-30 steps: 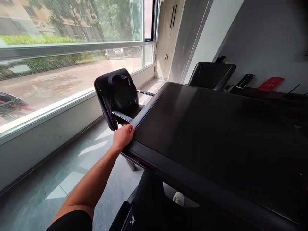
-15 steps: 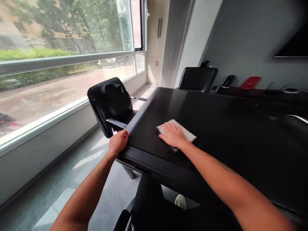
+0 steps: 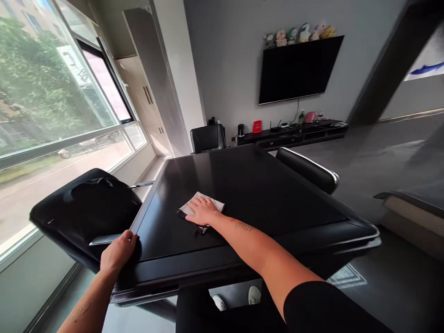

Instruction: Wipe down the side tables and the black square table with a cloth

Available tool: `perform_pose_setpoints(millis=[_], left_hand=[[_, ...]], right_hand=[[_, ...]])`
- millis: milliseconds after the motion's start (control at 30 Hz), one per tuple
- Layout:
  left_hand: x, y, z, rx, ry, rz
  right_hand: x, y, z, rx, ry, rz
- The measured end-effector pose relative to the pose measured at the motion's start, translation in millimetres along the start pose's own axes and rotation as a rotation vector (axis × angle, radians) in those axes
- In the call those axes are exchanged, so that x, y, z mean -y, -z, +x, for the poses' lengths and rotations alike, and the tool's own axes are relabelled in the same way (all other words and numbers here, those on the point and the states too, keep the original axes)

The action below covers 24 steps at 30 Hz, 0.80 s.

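Your right hand (image 3: pixel 203 211) lies open and flat on a white cloth (image 3: pixel 213 203), which sits on the black tabletop (image 3: pixel 243 178), its folds mostly hidden under your palm. A dark strip (image 3: pixel 192 223) shows beneath the cloth's near edge, too shadowed to make out. Your left hand (image 3: pixel 120 253) curls closed over the table's edge, beside a black chair (image 3: pixel 86 208), its fingertips lost in shadow.
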<state>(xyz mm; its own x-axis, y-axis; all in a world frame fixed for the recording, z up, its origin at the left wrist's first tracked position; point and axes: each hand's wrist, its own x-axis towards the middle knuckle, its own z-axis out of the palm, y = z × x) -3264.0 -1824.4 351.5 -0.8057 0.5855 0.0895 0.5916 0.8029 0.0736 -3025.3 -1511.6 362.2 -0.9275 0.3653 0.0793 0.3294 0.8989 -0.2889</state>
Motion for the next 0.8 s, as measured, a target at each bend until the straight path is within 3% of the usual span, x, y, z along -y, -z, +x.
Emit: perform_pose_setpoints(millis=[133, 300, 500, 633, 800], left_hand=[[5, -12.7, 0, -0.020, -0.017, 0.000], [12, -17.7, 0, -0.018, 0.034, -0.038], [6, -13.1, 0, 0.054, 0.174, 0.025], [2, -9.8, 0, 0.099, 0.210, 0.067], [4, -13.9, 4, 0.148, 0.208, 0.111]], right_hand=[[-81, 38, -44, -0.093, -0.226, -0.077], [-200, 89, -138, -0.143, -0.562, -0.149], [-321, 108, -252, -0.242, -0.906, -0.223], [-358, 105, -285, -0.255, -0.984, -0.213], [-371, 101, -284, -0.231, -1.005, -0.227]])
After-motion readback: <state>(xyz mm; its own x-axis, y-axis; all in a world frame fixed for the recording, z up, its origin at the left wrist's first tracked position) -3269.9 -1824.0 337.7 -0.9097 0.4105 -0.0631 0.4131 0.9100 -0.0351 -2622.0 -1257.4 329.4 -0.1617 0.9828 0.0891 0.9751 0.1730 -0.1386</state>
